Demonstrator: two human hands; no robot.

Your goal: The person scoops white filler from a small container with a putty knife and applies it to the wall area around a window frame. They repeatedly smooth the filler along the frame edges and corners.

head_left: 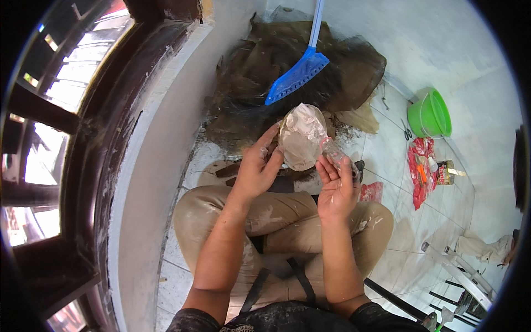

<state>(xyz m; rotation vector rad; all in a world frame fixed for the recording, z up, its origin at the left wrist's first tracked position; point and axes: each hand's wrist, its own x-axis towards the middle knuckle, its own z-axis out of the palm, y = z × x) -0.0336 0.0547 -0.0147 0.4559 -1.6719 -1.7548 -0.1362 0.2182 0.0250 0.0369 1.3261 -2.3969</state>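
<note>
My left hand [257,169] grips the near left rim of a round, shallow dish [296,146], thumb over the edge. Thick whitish paste [307,123] is heaped on its far part and smeared over the rest. My right hand [338,188] is closed, palm partly up, round a clear, plastic-looking tool [333,150]. The tool's far end meets the dish's right edge, and its exact kind is hard to make out. Both hands are above my crossed legs [276,216], in paint-marked tan trousers.
Beyond the dish, a blue broom [301,72] rests over a crumpled dark plastic sheet [243,83]. To the right are a green bucket [423,119], scissors [407,131], a red plastic wrapper [420,188] and a tin [444,172]. A ladder [462,276] stands lower right; a window frame [83,166] runs along the left.
</note>
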